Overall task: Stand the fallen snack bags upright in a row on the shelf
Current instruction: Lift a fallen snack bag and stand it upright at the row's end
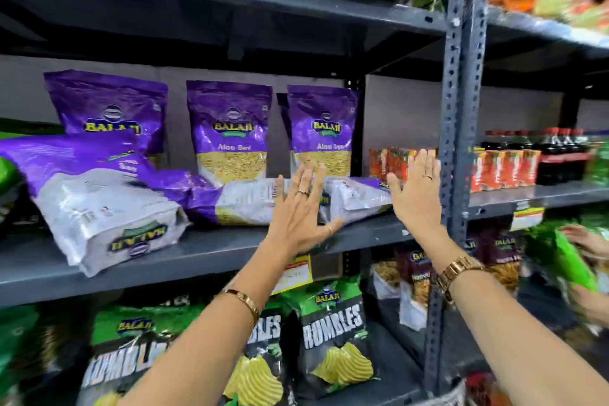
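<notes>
Three purple Balaji snack bags stand upright at the back of the grey shelf [197, 250]: a left one [108, 102], a middle one [229, 128] and a right one [323, 128]. In front of them three more lie fallen: a large one at the left [99, 204], one in the middle [237, 201] and one at the right [356, 198]. My left hand [300, 208] is open with fingers spread, just left of the right fallen bag. My right hand [418, 188] is open too, at that bag's right end. Neither hand grips anything.
A perforated grey upright post [461, 109] stands just right of my right hand. Orange packs [504, 168] and dark bottles [560, 155] fill the neighbouring shelf. Green Rumbles bags [333, 333] sit on the shelf below. Another person's hand [583, 237] holds a green bag at far right.
</notes>
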Tool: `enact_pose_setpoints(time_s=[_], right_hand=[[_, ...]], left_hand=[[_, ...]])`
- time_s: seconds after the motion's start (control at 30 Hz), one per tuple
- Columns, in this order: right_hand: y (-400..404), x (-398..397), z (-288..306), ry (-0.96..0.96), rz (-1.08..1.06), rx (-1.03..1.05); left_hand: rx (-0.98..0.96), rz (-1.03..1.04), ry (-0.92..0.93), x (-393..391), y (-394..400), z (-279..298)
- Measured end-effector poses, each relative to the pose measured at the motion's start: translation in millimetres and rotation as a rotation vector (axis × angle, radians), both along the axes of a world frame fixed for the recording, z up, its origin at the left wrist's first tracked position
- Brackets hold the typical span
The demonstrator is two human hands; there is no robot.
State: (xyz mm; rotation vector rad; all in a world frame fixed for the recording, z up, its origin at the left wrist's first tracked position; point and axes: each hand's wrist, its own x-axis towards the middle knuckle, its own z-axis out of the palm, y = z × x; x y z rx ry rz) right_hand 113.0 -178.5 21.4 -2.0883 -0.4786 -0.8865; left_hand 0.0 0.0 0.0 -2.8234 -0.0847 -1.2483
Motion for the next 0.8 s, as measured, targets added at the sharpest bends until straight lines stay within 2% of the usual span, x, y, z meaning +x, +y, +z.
enact_pose_setpoints(time_s=[0.1,0.33,0.47,0.57,0.63,0.73,0.8], right_hand=[[2,8,-5,0.162,0.042,0.253],[23,11,-9,0.268,0.06,0.531],[42,7,-14,0.48,0.156,0.663],[49,10,-5,0.65,0.21,0.893],[49,16,1,0.69,0.229,1.012],[43,23,-1,0.682,0.269,0.917],[35,26,-3,0.651,0.217,0.8]], left_hand=[[0.084,0.055,0.037,14,-9,-4],[0.099,0.07,0.008,28,-16,-9],[0.102,0.055,-0.006,28,-17,-8],[0.09,0.047,-0.011,28,-19,-10],[0.065,0.019,-0.021,28,-19,-10],[0.001,-0.068,-0.036,28,-20,-9],[-0.068,-0.144,-0.055,26,-22,-7]])
